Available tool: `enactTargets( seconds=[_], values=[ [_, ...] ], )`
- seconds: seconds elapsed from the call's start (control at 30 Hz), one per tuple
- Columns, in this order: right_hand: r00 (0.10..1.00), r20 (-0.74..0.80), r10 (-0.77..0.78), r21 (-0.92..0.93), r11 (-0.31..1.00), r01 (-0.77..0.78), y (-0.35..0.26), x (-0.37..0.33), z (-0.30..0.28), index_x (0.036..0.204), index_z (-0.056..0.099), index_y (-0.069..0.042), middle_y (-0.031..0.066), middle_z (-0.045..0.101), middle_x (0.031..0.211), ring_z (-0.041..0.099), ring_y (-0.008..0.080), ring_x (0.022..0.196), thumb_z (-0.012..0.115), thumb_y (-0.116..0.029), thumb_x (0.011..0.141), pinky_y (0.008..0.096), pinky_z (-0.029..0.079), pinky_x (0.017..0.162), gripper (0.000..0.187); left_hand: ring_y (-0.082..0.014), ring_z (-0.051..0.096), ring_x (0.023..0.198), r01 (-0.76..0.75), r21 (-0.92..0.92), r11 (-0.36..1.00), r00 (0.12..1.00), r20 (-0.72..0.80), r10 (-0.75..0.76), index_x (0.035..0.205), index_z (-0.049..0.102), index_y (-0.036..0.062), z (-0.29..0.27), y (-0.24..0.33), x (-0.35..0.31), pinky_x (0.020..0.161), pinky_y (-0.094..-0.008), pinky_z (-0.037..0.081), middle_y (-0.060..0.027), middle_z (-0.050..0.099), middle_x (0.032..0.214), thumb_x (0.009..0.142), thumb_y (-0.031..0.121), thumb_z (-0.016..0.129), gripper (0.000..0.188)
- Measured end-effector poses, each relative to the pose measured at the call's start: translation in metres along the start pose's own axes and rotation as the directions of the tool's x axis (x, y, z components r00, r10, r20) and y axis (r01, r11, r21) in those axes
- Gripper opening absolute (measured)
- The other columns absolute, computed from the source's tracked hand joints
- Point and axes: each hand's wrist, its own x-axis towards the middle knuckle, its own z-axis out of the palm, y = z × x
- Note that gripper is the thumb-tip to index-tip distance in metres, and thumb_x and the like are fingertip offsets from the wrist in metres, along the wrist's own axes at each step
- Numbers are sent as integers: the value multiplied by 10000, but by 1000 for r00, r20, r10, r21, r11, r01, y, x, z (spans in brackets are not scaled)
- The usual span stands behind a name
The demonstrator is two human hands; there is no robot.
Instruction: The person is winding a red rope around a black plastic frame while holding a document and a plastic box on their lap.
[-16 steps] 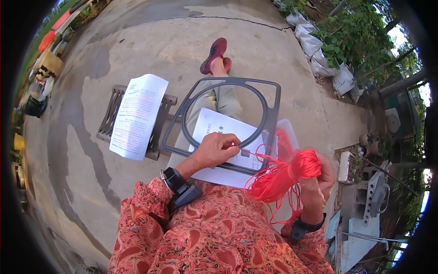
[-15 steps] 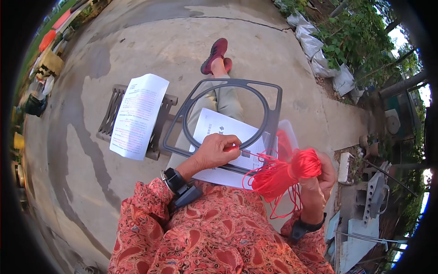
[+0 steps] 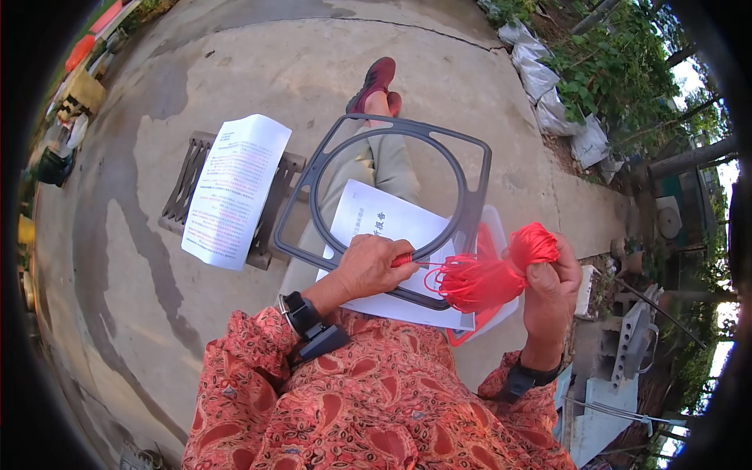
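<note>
My left hand (image 3: 372, 266) is closed on the near side of a dark grey plastic frame (image 3: 423, 128), a rounded square with a large ring inside. Red cord (image 3: 402, 258) is wound round the ring beside my fingers. From there a strand runs right to a bundle of red cord (image 3: 486, 276), its loops gathered into a knob at the top. My right hand (image 3: 552, 282) pinches this bundle near the knob, to the right of the frame. The frame rests over my lap, above printed white sheets (image 3: 380, 205).
A translucent plastic box (image 3: 492, 221) with red cord in it sits by my right thigh. To the left, a slatted grey stool (image 3: 294, 172) carries a printed sheet (image 3: 239, 188). White sacks (image 3: 552, 113) and plants line the concrete at the far right.
My right hand has shifted slightly right and up with the cord bundle, whose loose loops have drawn together. The frame has turned and risen a little; my left fingers have closed further round it.
</note>
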Motion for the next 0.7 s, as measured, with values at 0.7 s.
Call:
enactTargets(
  seconds=[0.7],
  values=[
    [890, 228, 394, 89, 902, -422, 50, -69, 0, 1150, 618, 29, 90, 684, 1057, 658, 159, 970, 837, -163, 762, 311, 521, 883, 486, -364, 657, 658, 76, 111, 991, 989, 117, -89, 946, 684, 76, 10, -7, 1, 643, -450, 502, -133, 665, 659, 795, 348, 710, 313]
  ],
)
